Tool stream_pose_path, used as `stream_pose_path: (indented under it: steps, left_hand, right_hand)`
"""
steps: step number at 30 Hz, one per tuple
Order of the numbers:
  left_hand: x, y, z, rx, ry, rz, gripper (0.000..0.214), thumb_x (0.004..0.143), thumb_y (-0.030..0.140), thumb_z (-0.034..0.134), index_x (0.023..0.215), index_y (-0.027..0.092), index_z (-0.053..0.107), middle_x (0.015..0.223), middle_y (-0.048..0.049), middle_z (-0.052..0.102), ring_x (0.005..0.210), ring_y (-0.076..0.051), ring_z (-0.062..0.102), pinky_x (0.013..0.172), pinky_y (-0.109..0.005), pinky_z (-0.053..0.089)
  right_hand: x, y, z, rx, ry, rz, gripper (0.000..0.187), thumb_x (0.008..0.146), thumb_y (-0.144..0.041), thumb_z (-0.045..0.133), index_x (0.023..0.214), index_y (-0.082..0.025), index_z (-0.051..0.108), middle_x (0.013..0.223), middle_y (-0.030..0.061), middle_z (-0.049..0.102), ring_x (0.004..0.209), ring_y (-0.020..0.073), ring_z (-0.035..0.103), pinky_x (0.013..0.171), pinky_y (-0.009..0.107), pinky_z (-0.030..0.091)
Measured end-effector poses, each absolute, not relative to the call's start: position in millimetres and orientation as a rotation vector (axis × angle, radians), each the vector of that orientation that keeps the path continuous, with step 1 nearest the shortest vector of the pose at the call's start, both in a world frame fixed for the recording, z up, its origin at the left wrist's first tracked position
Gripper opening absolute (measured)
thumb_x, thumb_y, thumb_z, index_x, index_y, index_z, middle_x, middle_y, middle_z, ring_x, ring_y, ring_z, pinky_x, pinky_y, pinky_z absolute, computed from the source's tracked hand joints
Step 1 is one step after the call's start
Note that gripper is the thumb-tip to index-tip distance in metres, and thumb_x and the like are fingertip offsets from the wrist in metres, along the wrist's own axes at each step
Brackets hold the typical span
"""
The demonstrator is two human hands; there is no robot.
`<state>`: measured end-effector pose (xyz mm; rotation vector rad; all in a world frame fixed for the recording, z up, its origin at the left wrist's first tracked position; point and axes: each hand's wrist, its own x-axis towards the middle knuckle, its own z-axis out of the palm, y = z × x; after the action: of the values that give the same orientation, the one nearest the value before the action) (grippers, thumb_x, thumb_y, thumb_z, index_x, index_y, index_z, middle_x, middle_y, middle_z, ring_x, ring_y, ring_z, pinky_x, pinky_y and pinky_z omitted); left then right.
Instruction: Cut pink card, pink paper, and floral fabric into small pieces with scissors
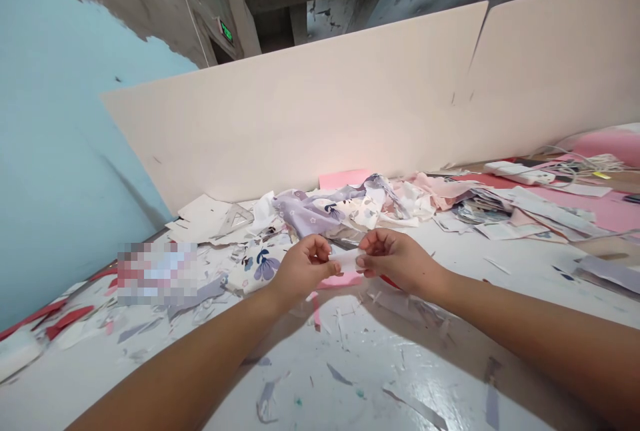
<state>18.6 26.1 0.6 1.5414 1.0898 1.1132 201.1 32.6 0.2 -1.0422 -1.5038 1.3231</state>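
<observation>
My left hand [305, 265] and my right hand [397, 261] meet above the white table top [325, 357]. Between their fingertips, both hands pinch a small white strip [346, 259] of paper or cloth; I cannot tell which. A pink sheet [340, 280] lies just under the hands and is partly hidden by them. Left of my left hand lies a white floral fabric piece [263, 265]. Beyond the hands is a crumpled lilac floral fabric [310, 211].
A tall cream board [280, 111] stands along the table's far side. Paper scraps [540, 217] and a clear triangular ruler [235, 219] lie near it. A white power strip [517, 173] with cables sits far right. A pixelated patch [157, 273] hides something at left.
</observation>
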Motion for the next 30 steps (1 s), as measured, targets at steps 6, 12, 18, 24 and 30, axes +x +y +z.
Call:
stream_pose_path:
  steps: [6,12,18,24,30]
  left_hand:
    - [17,29,-4,1.454,1.117,0.951,0.032,0.059,0.028,0.068,0.087,0.017,0.055,0.062,0.0023,0.054,0.064,-0.015,0.061,0.059,-0.027,0.046]
    - [18,24,-4,1.503,1.039,0.838,0.018,0.066,0.028,0.061,0.072,0.016,0.049,0.067,-0.0006,0.059,0.072,-0.016,0.063,0.062,-0.024,0.044]
    - [19,23,-2,1.484,1.068,0.854,0.025,0.069,0.037,0.059,0.078,0.018,0.045,0.065,-0.0031,0.064,0.057,-0.016,0.063,0.05,-0.023,0.041]
    - [18,23,0,1.397,0.976,0.886,0.024,0.068,0.033,0.06,0.077,0.018,0.043,0.061,-0.0006,0.063,0.051,-0.013,0.061,0.053,-0.024,0.043]
    - [18,22,-1,1.392,0.968,0.92,0.024,0.07,0.034,0.059,0.077,0.018,0.044,0.062,-0.0005,0.064,0.051,-0.012,0.061,0.057,-0.027,0.045]
  right_hand:
    - [199,30,2,-1.062,-1.609,1.202,0.012,0.066,-0.022,0.058,0.075,-0.018,0.052,0.059,-0.0042,0.051,0.051,0.0074,0.05,0.049,0.02,0.039]
    - [197,25,5,-1.065,-1.728,1.172,0.005,0.07,-0.021,0.053,0.069,-0.019,0.048,0.061,-0.0047,0.048,0.058,0.0088,0.052,0.057,0.021,0.042]
    - [201,33,0,-0.99,-1.675,1.331,0.01,0.075,-0.028,0.051,0.076,-0.019,0.046,0.064,-0.0029,0.053,0.061,0.012,0.06,0.055,0.022,0.045]
    - [201,33,3,-0.879,-1.556,1.516,0.015,0.074,-0.028,0.055,0.079,-0.02,0.044,0.058,-0.0045,0.056,0.056,0.0107,0.059,0.053,0.022,0.045]
    - [201,27,7,-0.905,-1.49,1.655,0.027,0.072,-0.032,0.059,0.09,-0.021,0.042,0.059,-0.0028,0.06,0.054,0.0113,0.058,0.053,0.024,0.045]
